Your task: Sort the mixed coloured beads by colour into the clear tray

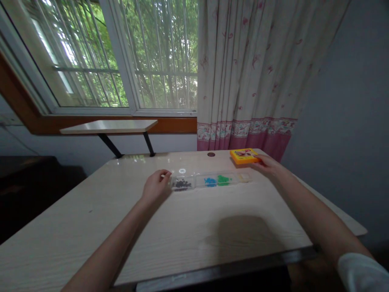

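Note:
My left hand (157,184) is closed at the left end of a clear plastic box (173,187), its fingers curled around the near corner. Small dark pieces (182,183) lie inside that box. Directly to its right, more clear compartments stand in a row, with small blue pieces (210,181) and small green pieces (223,180) in them. At the row's right end is a small clear container (244,177), its contents too faint to make out. My right hand (266,163) grips the right edge of a flat yellow box (243,156) with a printed top, behind the row.
The pale wooden desk (170,231) has a round dark cable hole (211,154) near its back edge. A raised shelf (112,126) on black legs stands at the back left. Behind are a barred window (165,56) and a patterned curtain (255,73); a wall (346,121) rises at right.

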The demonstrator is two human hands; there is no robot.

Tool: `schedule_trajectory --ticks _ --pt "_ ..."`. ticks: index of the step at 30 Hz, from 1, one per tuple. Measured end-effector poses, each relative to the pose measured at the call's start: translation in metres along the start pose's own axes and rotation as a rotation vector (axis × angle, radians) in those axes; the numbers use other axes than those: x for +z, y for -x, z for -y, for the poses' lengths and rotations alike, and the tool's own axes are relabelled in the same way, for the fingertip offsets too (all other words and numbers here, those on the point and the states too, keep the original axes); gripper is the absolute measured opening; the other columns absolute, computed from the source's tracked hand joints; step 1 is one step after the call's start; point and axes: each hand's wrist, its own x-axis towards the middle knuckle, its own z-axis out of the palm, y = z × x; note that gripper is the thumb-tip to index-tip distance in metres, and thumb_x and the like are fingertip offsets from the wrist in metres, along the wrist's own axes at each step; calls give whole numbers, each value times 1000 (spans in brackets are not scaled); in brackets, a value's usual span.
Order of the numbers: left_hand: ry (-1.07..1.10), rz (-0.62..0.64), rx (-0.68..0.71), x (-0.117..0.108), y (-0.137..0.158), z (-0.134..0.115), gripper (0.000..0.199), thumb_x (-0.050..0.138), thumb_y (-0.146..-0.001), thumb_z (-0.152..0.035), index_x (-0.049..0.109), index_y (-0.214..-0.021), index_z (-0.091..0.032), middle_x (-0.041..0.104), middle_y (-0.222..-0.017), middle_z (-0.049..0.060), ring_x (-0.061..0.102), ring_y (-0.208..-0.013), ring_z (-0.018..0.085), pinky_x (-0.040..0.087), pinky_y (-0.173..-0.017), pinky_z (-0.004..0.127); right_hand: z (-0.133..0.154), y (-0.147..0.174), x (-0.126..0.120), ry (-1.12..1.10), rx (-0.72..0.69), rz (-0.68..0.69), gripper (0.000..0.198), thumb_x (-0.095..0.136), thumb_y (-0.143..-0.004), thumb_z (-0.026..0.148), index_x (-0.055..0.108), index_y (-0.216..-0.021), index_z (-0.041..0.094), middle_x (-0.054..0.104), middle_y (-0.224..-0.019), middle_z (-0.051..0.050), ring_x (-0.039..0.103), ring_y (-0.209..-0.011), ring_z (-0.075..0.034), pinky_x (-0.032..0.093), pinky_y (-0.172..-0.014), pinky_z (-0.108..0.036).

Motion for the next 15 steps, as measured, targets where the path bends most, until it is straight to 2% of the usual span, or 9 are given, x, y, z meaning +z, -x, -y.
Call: schedule_trajectory --ticks 3,6,10,15 --pt "-178 4 53 -1 0 12 34 40 -78 -45 61 -83 -19 64 -80 6 59 -71 19 41 -63 28 5 -18 -32 56 43 -56 18 47 -81 11 51 -98 12 64 -87 -9 65 -76 -16 56 -61 -25" --pt "-201 40 94 -1 2 15 35 38 -79 -44 61 -83 -18 64 -82 6 58 -72 18 41 -66 27 6 -33 -49 121 30 -133 16 49 -81 12 51 -97 13 64 -85 -7 65 -75 -15 56 -60 -24" --pt "-195 92 132 2 5 11 35 37 -79 -41 60 -82 -16 63 -84 7 57 -76 19 42 -70 27 3 -47 -59 240 -39 -242 15 57 -74 10 54 -88 13 64 -83 -8 64 -71 -14 56 -60 -22" --pt "-200 111 198 3 7 8 34 36 -80 -40 60 -83 -16 61 -85 7 56 -79 19 42 -73 29 -1 -52 -63 438 -231 -431 21 63 -71 17 56 -89 8 64 -85 -16 64 -76 -18 54 -63 -25"
